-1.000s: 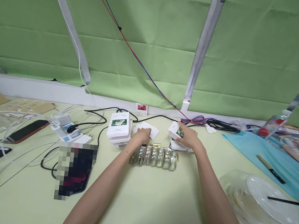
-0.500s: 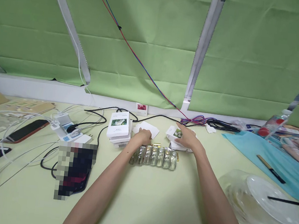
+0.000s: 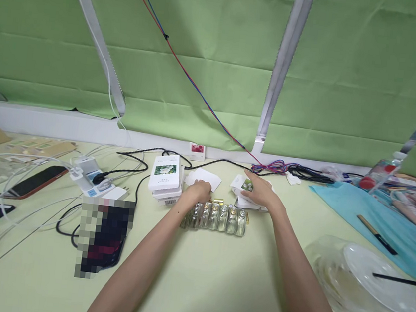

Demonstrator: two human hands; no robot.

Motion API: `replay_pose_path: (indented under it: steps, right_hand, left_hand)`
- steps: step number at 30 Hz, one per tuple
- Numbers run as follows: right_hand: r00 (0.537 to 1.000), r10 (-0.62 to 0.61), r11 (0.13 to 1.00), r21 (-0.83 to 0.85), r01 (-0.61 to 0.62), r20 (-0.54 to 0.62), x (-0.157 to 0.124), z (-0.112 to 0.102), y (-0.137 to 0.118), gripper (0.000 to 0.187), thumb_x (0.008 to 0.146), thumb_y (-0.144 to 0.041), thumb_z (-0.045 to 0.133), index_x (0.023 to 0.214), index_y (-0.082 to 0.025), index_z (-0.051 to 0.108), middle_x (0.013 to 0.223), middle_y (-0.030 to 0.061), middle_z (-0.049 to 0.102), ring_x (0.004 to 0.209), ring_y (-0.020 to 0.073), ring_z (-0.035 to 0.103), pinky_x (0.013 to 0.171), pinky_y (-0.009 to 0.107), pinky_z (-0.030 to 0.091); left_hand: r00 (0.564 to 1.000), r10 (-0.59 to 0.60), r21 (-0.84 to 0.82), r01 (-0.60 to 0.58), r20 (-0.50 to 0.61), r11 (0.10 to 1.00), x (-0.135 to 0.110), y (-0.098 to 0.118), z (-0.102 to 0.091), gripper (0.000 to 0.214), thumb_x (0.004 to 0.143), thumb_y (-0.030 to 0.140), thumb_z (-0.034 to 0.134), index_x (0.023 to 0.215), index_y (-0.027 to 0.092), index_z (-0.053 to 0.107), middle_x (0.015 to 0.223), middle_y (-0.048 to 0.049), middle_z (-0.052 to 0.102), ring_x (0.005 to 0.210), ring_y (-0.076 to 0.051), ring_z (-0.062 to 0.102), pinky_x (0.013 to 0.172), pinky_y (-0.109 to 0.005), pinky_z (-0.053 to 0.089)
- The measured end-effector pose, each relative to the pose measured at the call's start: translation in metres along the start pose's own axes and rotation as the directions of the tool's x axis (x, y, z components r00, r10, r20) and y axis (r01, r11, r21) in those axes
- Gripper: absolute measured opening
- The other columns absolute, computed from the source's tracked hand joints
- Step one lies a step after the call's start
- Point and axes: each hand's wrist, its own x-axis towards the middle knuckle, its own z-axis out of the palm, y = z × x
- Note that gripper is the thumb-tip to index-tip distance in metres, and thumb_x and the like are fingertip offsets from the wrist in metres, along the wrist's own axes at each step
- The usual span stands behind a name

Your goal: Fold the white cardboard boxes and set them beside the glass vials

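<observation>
My left hand (image 3: 199,191) is closed, fingers curled downward behind the left end of a row of small clear glass bottles (image 3: 222,220). What its fingertips hold, if anything, is hidden. Beside it a white sheet (image 3: 211,178) lies on the table. My right hand (image 3: 263,191) grips a small white box (image 3: 239,182) with a flower picture, thumb and fingers around it; more white cartons lie beneath. A gold cap (image 3: 218,202) rests just behind the bottles. Left of my left hand stands a stack of white boxes (image 3: 165,172), the top one bearing a white flower picture.
A blurred-out phone (image 3: 111,245), chargers on a power strip (image 3: 95,178) and tangled cables occupy the left. On the right are a bagged white spool (image 3: 374,280), a blue cloth (image 3: 355,213) with a knife (image 3: 377,235), and a plastic bottle (image 3: 382,171). Black cable runs along the back.
</observation>
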Motion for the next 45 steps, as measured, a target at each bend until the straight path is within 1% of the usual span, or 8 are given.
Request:
replay_pose_path:
  steps: [8,15,23,27,32,40,42,45]
  right_hand:
    - [1.000,-0.012,1.000,-0.004,0.012,0.001,0.001,0.002,0.001,0.077,0.087,-0.029,0.070,0.157,-0.026,0.037,0.154,0.0156,0.050,0.148,0.0319,0.039,0.118,0.048,0.029]
    - [1.000,-0.002,1.000,-0.010,0.002,0.020,0.000,0.001,-0.001,0.073,0.089,-0.030,0.068,0.156,-0.023,0.038,0.156,0.0171,0.047,0.149,0.0319,0.038,0.118,0.050,0.029]
    - [1.000,0.004,1.000,-0.005,-0.004,0.026,-0.002,-0.001,-0.005,0.071,0.091,-0.030,0.065,0.156,-0.021,0.038,0.157,0.0170,0.046,0.150,0.0307,0.037,0.119,0.048,0.028]
    - [1.000,-0.008,1.000,0.007,0.008,0.023,-0.003,-0.003,-0.008,0.070,0.091,-0.030,0.066,0.155,-0.021,0.039,0.155,0.0168,0.049,0.149,0.0306,0.038,0.119,0.048,0.029]
    - [1.000,-0.028,0.999,0.032,0.027,0.009,-0.005,-0.005,-0.012,0.070,0.091,-0.028,0.065,0.155,-0.016,0.039,0.154,0.0196,0.048,0.150,0.0305,0.037,0.120,0.047,0.028]
    - [0.994,-0.086,0.990,0.107,0.092,-0.060,-0.006,-0.005,-0.015,0.067,0.091,-0.027,0.065,0.153,-0.015,0.042,0.152,0.0158,0.052,0.145,0.0295,0.044,0.120,0.044,0.031]
    - [0.987,-0.127,0.974,0.175,0.143,-0.100,-0.005,-0.004,-0.014,0.068,0.090,-0.027,0.066,0.153,-0.016,0.042,0.154,0.0154,0.050,0.144,0.0302,0.046,0.119,0.045,0.033]
    - [0.972,-0.167,0.935,0.285,0.210,-0.166,-0.002,0.001,-0.012,0.071,0.088,-0.029,0.068,0.153,-0.018,0.041,0.157,0.0145,0.047,0.144,0.0315,0.046,0.118,0.048,0.035]
  left_hand:
    - [1.000,0.009,-0.029,-0.010,-0.027,1.000,-0.005,-0.002,-0.003,0.038,0.088,0.028,0.067,0.125,0.020,0.065,0.135,-0.0180,0.061,0.129,-0.032,0.056,0.101,-0.042,0.050]
    - [0.998,0.023,-0.013,-0.023,-0.057,1.000,-0.013,-0.001,-0.009,0.043,0.082,0.023,0.064,0.126,0.018,0.064,0.136,-0.0199,0.060,0.129,-0.035,0.056,0.100,-0.043,0.048]
    - [0.985,0.074,-0.019,-0.077,-0.156,0.997,-0.027,0.004,-0.017,0.051,0.087,0.010,0.053,0.137,0.020,0.055,0.136,-0.0160,0.062,0.131,-0.031,0.054,0.099,-0.038,0.048]
    - [0.972,0.080,-0.019,-0.086,-0.220,0.996,-0.033,0.005,-0.021,0.047,0.091,0.013,0.051,0.137,0.021,0.052,0.136,-0.0145,0.062,0.130,-0.031,0.055,0.098,-0.039,0.048]
    - [0.936,0.075,-0.016,-0.085,-0.343,0.996,-0.034,0.005,-0.025,0.046,0.093,0.018,0.050,0.139,0.021,0.050,0.129,-0.0154,0.066,0.121,-0.032,0.061,0.095,-0.039,0.048]
    - [0.859,-0.007,-0.053,-0.023,-0.513,0.998,-0.032,0.008,-0.029,0.046,0.096,0.014,0.041,0.140,0.021,0.052,0.116,-0.0174,0.070,0.110,-0.034,0.067,0.087,-0.040,0.051]
    - [0.825,-0.014,-0.078,-0.037,-0.564,0.996,-0.030,0.007,-0.029,0.046,0.096,0.013,0.040,0.139,0.021,0.054,0.114,-0.0163,0.072,0.109,-0.034,0.067,0.087,-0.040,0.051]
    - [0.745,-0.010,-0.156,-0.126,-0.667,0.980,-0.025,0.004,-0.027,0.044,0.095,0.012,0.042,0.133,0.021,0.061,0.107,-0.0134,0.075,0.104,-0.031,0.069,0.088,-0.039,0.051]
